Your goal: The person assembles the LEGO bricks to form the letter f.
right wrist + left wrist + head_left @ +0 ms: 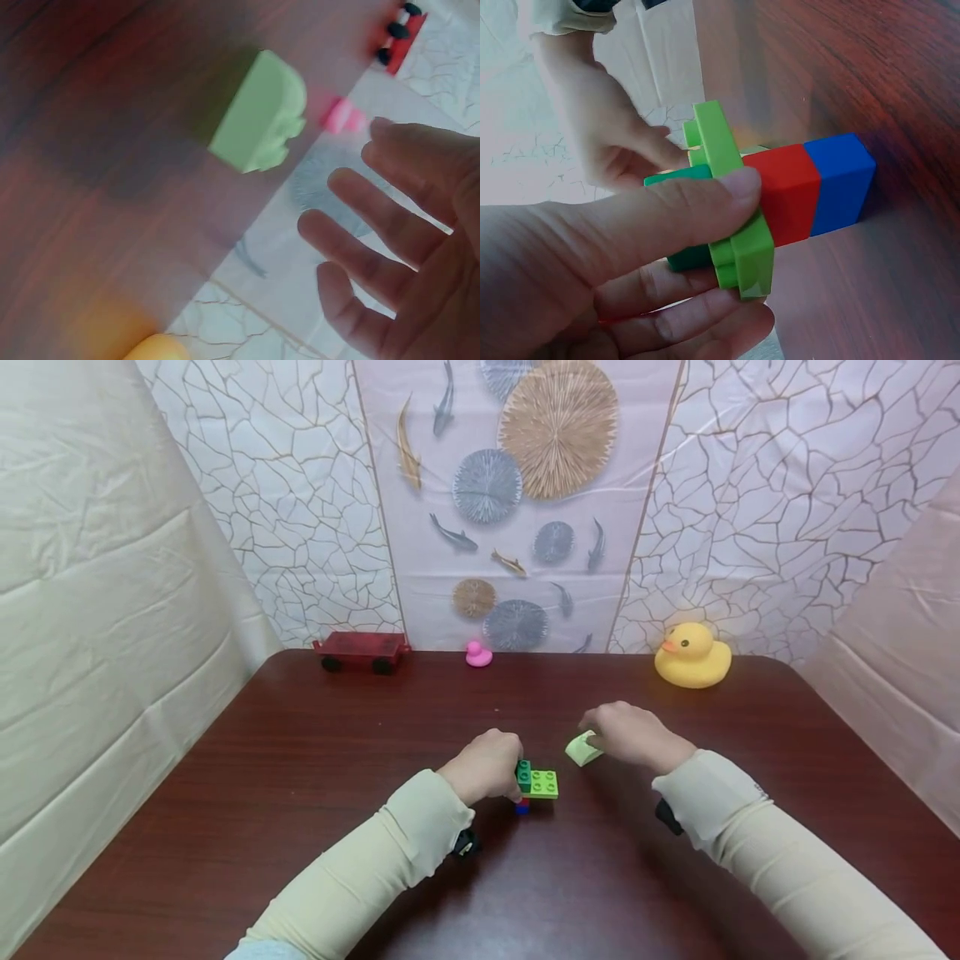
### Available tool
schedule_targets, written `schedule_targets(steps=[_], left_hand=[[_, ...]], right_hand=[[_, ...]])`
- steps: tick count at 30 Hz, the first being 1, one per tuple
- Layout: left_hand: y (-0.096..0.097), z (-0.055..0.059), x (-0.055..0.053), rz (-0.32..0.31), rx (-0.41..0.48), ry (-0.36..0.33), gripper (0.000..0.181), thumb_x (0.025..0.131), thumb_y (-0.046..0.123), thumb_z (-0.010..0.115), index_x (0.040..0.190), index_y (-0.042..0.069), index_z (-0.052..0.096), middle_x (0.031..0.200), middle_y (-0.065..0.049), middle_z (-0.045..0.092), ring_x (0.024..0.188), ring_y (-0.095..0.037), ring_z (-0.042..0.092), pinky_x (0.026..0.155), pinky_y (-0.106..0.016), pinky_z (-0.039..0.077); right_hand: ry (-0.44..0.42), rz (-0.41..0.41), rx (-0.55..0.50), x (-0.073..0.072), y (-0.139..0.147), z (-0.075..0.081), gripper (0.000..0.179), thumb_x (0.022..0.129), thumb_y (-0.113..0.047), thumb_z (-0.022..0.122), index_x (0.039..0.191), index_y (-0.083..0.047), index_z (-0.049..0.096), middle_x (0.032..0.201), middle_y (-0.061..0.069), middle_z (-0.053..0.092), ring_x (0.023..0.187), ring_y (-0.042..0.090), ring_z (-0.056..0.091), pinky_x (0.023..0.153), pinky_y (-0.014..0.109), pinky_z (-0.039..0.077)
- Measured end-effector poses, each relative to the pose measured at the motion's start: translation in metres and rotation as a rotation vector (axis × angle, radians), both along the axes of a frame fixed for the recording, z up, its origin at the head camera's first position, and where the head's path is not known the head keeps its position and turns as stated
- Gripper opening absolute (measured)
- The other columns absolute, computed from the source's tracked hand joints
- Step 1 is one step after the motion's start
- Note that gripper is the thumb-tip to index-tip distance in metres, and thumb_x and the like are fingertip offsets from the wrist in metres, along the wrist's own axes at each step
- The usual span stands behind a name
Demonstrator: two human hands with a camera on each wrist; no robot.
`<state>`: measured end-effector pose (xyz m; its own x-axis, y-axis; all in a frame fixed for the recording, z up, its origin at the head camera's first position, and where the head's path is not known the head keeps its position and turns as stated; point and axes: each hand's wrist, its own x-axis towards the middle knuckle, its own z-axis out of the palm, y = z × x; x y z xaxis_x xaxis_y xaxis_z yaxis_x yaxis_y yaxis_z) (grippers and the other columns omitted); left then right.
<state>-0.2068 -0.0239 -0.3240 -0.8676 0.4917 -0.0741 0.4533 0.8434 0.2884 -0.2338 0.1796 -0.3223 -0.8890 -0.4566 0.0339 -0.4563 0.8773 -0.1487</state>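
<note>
My left hand (pixel 483 766) grips a stack of toy building bricks, its thumb across a lime green plate brick (pixel 754 255). Under that plate come a red brick (pixel 787 195) and a blue brick (pixel 844 184) at the bottom, close over the table. A dark green brick (pixel 523 775) sits on top at one end, leaving several studs of the plate bare. To the right, my right hand (pixel 633 735) is beside a pale green brick (pixel 583 749) with one curved side. In the right wrist view its fingers (pixel 375 262) are spread and apart from that brick.
Along the back of the dark wooden table (pixel 300 760) stand a red toy wagon (pixel 362 647), a small pink duck (pixel 477 654) and a large yellow duck (pixel 692 656). A patterned cloth (pixel 555 510) hangs behind, with pale cloth on both sides.
</note>
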Motion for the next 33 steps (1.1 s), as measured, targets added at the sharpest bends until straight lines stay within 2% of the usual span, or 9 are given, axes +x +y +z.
schedule_targets(steps=[4,9,13,17,20,24,28,31,33], left_hand=[[0.001,-0.001,0.001,0.006,-0.004,0.006,0.026,0.057,0.021,0.082,0.07,0.009,0.063,0.059,0.004,0.051,0.058,-0.012,0.048,0.053,-0.021,0.041],[0.002,-0.001,0.001,0.01,-0.005,0.004,0.026,0.057,0.02,0.082,0.07,0.009,0.062,0.059,0.003,0.051,0.058,-0.012,0.048,0.052,-0.021,0.041],[0.002,-0.001,0.002,0.005,-0.006,0.007,0.026,0.058,0.021,0.082,0.071,0.008,0.063,0.059,0.003,0.051,0.058,-0.012,0.048,0.052,-0.021,0.041],[0.002,0.001,0.003,0.003,-0.013,0.017,0.027,0.057,0.021,0.081,0.071,0.008,0.063,0.06,0.003,0.051,0.058,-0.012,0.048,0.052,-0.021,0.041],[0.002,0.001,0.003,0.003,-0.01,0.017,0.027,0.057,0.02,0.082,0.071,0.007,0.063,0.06,0.003,0.051,0.058,-0.013,0.048,0.052,-0.022,0.041],[0.002,0.002,0.003,0.005,-0.007,0.01,0.027,0.057,0.021,0.082,0.072,0.007,0.063,0.06,0.003,0.051,0.058,-0.013,0.048,0.052,-0.022,0.041],[0.002,0.002,0.003,0.015,-0.007,0.005,0.028,0.057,0.021,0.082,0.073,0.007,0.063,0.061,0.002,0.052,0.058,-0.013,0.048,0.053,-0.022,0.041],[0.002,0.002,0.002,0.02,-0.013,0.006,0.029,0.057,0.021,0.082,0.073,0.007,0.064,0.061,0.002,0.052,0.058,-0.013,0.048,0.053,-0.022,0.041],[0.002,0.002,0.002,0.022,-0.017,0.006,0.029,0.057,0.022,0.082,0.073,0.007,0.064,0.061,0.002,0.052,0.058,-0.013,0.048,0.054,-0.022,0.041]], right_hand=[[0.052,0.019,0.038,-0.003,0.008,-0.013,0.025,0.073,0.0,0.061,0.097,-0.005,0.065,0.092,0.009,0.06,0.081,0.026,0.055,0.061,0.039,0.045],[0.097,0.056,0.084,-0.004,0.011,-0.025,0.029,0.069,0.0,0.064,0.098,-0.007,0.064,0.093,0.008,0.06,0.079,0.026,0.056,0.06,0.038,0.045],[0.065,-0.011,0.111,-0.004,0.008,-0.026,0.005,0.074,-0.012,0.065,0.078,-0.01,0.064,0.07,0.001,0.057,0.061,0.019,0.051,0.049,0.033,0.041],[-0.025,-0.089,0.149,-0.003,0.003,-0.024,0.023,0.076,-0.029,0.064,0.061,-0.013,0.056,0.056,-0.001,0.048,0.051,0.015,0.045,0.043,0.032,0.037],[-0.091,-0.107,0.169,0.0,0.002,-0.022,0.021,0.079,-0.026,0.061,0.064,-0.013,0.056,0.057,0.0,0.048,0.052,0.016,0.045,0.043,0.031,0.037],[-0.123,-0.109,0.14,0.001,0.003,-0.017,0.019,0.078,-0.025,0.062,0.064,-0.013,0.056,0.056,-0.002,0.046,0.052,0.014,0.044,0.044,0.03,0.036],[-0.23,-0.02,0.026,0.003,0.006,-0.008,0.015,0.068,-0.022,0.072,0.075,-0.012,0.062,0.068,-0.002,0.054,0.061,0.015,0.048,0.052,0.031,0.04],[-0.353,0.046,0.014,0.01,0.007,-0.007,0.036,0.06,-0.01,0.076,0.093,-0.008,0.062,0.085,0.001,0.057,0.073,0.018,0.049,0.062,0.033,0.043],[-0.361,0.057,0.057,0.016,0.006,-0.01,0.043,0.058,-0.003,0.075,0.098,-0.007,0.062,0.089,0.002,0.057,0.075,0.019,0.048,0.061,0.033,0.043]])
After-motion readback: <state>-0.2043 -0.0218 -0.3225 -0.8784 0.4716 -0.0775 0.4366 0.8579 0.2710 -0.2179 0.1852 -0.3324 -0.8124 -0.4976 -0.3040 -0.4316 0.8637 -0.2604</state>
